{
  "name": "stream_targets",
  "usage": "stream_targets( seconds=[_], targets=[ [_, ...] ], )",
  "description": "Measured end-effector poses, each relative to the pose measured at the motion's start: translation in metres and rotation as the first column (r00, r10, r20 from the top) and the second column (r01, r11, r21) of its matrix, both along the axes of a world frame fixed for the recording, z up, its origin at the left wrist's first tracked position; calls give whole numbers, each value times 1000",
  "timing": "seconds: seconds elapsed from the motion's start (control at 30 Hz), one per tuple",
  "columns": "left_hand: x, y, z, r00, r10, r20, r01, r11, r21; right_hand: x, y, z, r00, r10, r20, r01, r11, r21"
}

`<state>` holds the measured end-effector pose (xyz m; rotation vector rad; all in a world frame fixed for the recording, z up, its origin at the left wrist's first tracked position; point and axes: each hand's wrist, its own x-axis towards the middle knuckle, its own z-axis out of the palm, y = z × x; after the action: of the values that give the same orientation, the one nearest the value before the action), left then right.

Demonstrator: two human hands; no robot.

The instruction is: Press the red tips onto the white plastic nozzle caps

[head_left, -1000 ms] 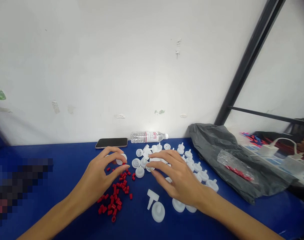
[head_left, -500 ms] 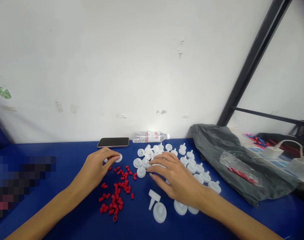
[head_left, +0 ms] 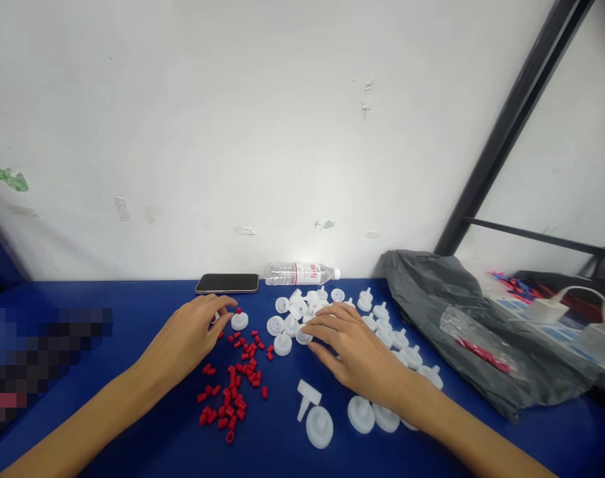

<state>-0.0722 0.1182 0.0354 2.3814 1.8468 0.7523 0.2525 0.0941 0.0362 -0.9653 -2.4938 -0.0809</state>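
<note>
My left hand (head_left: 198, 330) is just left of a white nozzle cap (head_left: 239, 321) that stands upright with a small red cap (head_left: 239, 310) on its tip. Thumb and forefinger are apart, with a gap between them. Another white piece (head_left: 215, 317) is partly hidden behind these fingers. My right hand (head_left: 349, 342) lies over the pile of white nozzle caps (head_left: 298, 307), its thumb and forefinger closed at the rim of one white nozzle cap (head_left: 303, 335). The palm hides part of the pile. Loose red caps (head_left: 233, 378) are scattered between my hands.
A phone (head_left: 227, 283) and a clear bottle (head_left: 302, 273) lie by the wall. On the right is a grey plastic bag (head_left: 432, 299) with a small clear bag of red pieces (head_left: 481, 342) on it. A white T-shaped piece (head_left: 308, 393) lies in front.
My left fingers have come off the white nozzle cap, and its red-capped tip now shows. My right hand has shifted slightly right, uncovering more of the cap at its fingertips.
</note>
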Motion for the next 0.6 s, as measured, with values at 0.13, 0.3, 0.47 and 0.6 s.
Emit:
stream_targets(
  seconds=[0.13,0.3,0.47,0.6],
  targets=[
    [-3,-3,6,996,-4,-90,0,999,-45,1,1,-2,1000,-13,21,13,1000,-14],
    [-1,-4,5,981,-44,-187,29,996,-82,1,2,-1,999,23,36,-21,999,-45],
    [1,-6,1,979,-87,-184,80,996,-45,0,1,-1,996,33,81,-30,999,-40],
    [0,-6,-3,987,-114,-109,115,993,8,1,1,0,987,89,133,-83,995,-48]
  ],
)
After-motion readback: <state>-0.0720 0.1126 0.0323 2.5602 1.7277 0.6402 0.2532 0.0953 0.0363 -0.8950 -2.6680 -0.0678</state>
